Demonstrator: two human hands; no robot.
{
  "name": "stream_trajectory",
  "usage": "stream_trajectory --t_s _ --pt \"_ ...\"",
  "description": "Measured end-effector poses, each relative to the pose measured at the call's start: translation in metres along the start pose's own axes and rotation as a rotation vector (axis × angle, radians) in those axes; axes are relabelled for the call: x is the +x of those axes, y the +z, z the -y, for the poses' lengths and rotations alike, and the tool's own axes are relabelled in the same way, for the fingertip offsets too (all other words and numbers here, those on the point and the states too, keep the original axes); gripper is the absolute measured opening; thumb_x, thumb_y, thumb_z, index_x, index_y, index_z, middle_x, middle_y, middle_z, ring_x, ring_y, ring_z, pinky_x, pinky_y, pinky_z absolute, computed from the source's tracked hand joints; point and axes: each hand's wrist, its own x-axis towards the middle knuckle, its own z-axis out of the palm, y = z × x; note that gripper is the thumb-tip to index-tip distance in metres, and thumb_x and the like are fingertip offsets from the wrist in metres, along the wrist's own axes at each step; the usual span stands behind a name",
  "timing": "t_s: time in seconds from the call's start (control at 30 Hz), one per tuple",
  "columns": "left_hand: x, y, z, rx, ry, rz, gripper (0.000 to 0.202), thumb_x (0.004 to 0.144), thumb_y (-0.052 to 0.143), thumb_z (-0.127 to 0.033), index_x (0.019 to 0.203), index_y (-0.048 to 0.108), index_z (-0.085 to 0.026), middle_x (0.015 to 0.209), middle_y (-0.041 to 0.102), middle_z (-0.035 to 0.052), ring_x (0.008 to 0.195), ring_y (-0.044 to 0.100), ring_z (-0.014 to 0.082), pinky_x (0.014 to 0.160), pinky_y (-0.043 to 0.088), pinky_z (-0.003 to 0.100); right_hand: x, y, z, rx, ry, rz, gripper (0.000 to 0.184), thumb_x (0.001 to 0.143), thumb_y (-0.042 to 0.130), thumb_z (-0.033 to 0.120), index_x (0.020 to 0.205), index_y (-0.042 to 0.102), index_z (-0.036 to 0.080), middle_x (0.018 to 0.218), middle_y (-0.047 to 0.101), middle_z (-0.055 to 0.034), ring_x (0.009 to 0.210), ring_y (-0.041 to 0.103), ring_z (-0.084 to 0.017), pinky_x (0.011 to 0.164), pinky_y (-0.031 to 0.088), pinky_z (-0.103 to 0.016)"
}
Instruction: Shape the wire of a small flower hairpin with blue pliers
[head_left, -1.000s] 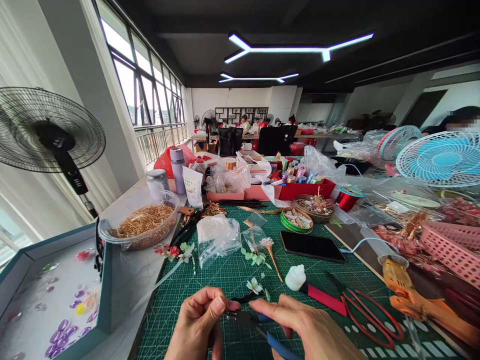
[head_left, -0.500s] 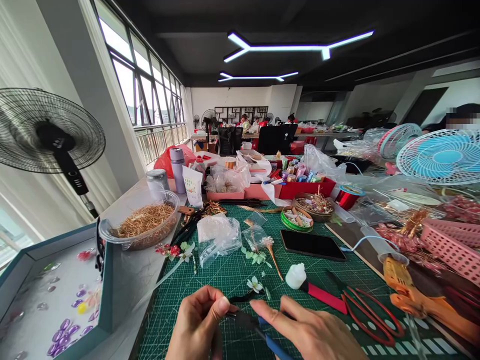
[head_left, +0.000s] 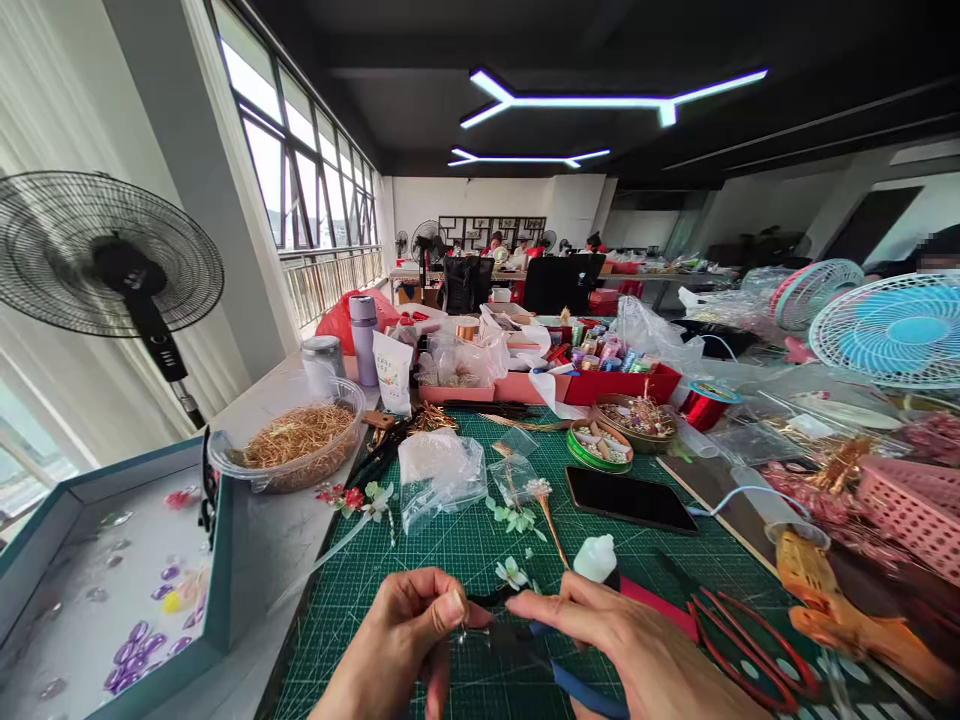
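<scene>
Bright open workshop here, tall windows (head_left: 296, 180) running down the left side, people (head_left: 510, 245) busy at a far table, and right in front of us a green cutting mat (head_left: 420, 560) crowded with craft supplies. All the action is at the near edge of that mat, between two bare hands. Over on the left, the left hand (head_left: 401, 640) has its thumb and forefinger pressed together in a tight pinch, apparently on a thin black strand (head_left: 491, 598), though the fingertips hide exactly how it is caught. The right hand (head_left: 622, 650) comes in from the lower right, fingers curled over a pair of blue-handled pliers (head_left: 589, 690), forefinger stretched toward the left hand. Those pliers lie low across the mat, long axis running from the blue grips at bottom right up and to the left, nose pointing into the space just below the left fingertips. So the right hand is nearer the grips, the left hand nearer the nose. The strand runs roughly sideways above the nose, toward a small white flower (head_left: 511, 572), with a white squeeze bottle (head_left: 596, 558) just past the right hand.
</scene>
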Motion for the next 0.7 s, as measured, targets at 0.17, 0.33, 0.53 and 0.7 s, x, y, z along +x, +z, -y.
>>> stream_trajectory --t_s 0.17,0.33,0.53,0.7 --pt "0.004 -0.002 0.005 -0.08 0.007 0.106 0.033 0.075 0.068 -0.04 0.067 0.058 -0.009 0.081 0.071 0.0097 0.026 0.049 0.0005 0.026 0.014 0.012 0.005 -0.016 0.008 0.166 0.018 0.069 0.058 0.066 0.059 0.014 0.119 0.058 0.036 0.105 0.065 -0.003 0.097 0.062 -0.022 0.082 0.049 -0.03" --pt "0.006 -0.001 0.006 -0.13 -0.007 0.154 0.03 0.074 0.069 -0.036 0.066 0.057 -0.01 0.081 0.072 0.0098 0.026 0.05 0.0015 0.024 0.014 0.012 0.007 -0.021 0.012 0.217 0.003 0.044 0.045 0.07 0.062 0.022 0.114 0.063 0.035 0.092 0.063 -0.0023 0.086 0.062 -0.02 0.077 0.048 -0.028" --pt "0.005 0.001 0.004 -0.138 -0.025 0.166 0.031 0.071 0.071 -0.036 0.064 0.056 -0.01 0.08 0.072 0.0105 0.025 0.05 0.0013 0.023 0.014 0.011 0.005 -0.019 0.008 0.23 0.003 0.058 0.046 0.071 0.063 0.024 0.116 0.061 0.034 0.096 0.062 -0.0037 0.09 0.061 -0.021 0.079 0.047 -0.029" --pt "0.005 0.002 0.005 -0.146 -0.045 0.165 0.031 0.07 0.072 -0.036 0.064 0.056 -0.011 0.078 0.072 0.0106 0.024 0.049 0.0016 0.023 0.014 0.011 0.005 -0.019 0.007 0.234 -0.004 0.051 0.045 0.071 0.063 0.024 0.115 0.062 0.035 0.093 0.063 -0.0028 0.087 0.061 -0.02 0.077 0.047 -0.027"
